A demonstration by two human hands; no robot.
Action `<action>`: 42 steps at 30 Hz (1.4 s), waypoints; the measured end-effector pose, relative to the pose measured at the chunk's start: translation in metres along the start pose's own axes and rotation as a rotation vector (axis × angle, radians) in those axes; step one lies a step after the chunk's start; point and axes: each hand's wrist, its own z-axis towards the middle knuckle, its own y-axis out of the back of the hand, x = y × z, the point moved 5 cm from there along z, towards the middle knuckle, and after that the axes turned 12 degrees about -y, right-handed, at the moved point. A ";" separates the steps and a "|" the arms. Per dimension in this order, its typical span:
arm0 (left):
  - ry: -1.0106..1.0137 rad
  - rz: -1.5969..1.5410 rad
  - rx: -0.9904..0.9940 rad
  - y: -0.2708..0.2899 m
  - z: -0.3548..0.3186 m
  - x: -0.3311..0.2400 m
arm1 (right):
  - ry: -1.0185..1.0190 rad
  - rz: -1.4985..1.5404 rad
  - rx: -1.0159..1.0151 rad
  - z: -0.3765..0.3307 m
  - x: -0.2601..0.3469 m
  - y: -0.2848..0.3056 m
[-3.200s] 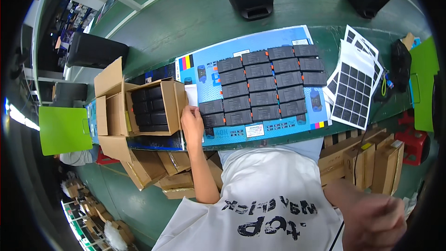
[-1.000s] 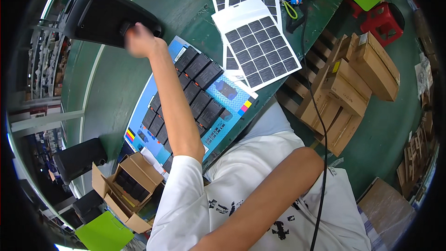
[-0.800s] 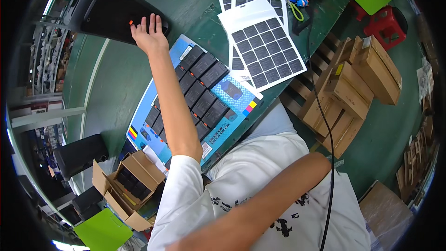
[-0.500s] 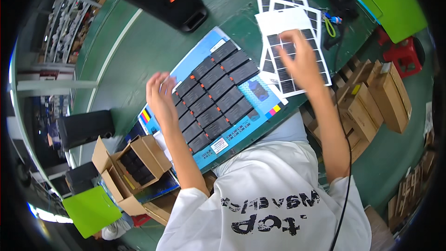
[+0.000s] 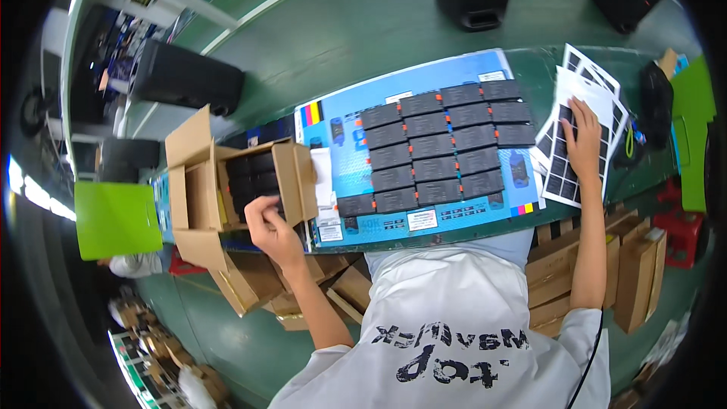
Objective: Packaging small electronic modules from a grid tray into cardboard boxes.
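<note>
My left hand (image 5: pixel 274 233) is at the near edge of an open cardboard box (image 5: pixel 296 180) holding black battery packs (image 5: pixel 254 174). Its fingers are curled; anything in them is hidden. Over at the right, my right hand (image 5: pixel 581 140) lies with its fingers stretched out on white sheets of black rectangular labels (image 5: pixel 562 170), which overlap in a loose stack. Between my hands, rows of flat black battery packs (image 5: pixel 433 146) with small orange marks rest side by side on a blue printed mat (image 5: pixel 333 174).
The green table (image 5: pixel 333 68) bears these things. Black speakers (image 5: pixel 185 76) stand beyond it. A black pouch (image 5: pixel 657 102) and a green loop (image 5: pixel 629 142) sit right of the sheets. Cardboard boxes (image 5: pixel 640 280) stand below the near edge. Lime-green panels (image 5: pixel 117 220) flank both sides.
The view has swung left. My left hand has gone from beside the battery packs on the mat to the cardboard box. My right hand has flattened onto the label sheets.
</note>
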 end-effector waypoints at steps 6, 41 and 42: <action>0.032 0.389 0.223 0.005 -0.004 0.046 | 0.013 -0.075 0.009 0.004 -0.008 0.005; 0.204 0.304 0.177 -0.001 -0.007 0.058 | -0.059 0.096 -0.110 -0.002 0.008 0.022; 0.296 0.296 0.170 -0.002 -0.009 0.058 | -0.068 0.091 -0.106 -0.003 0.007 0.023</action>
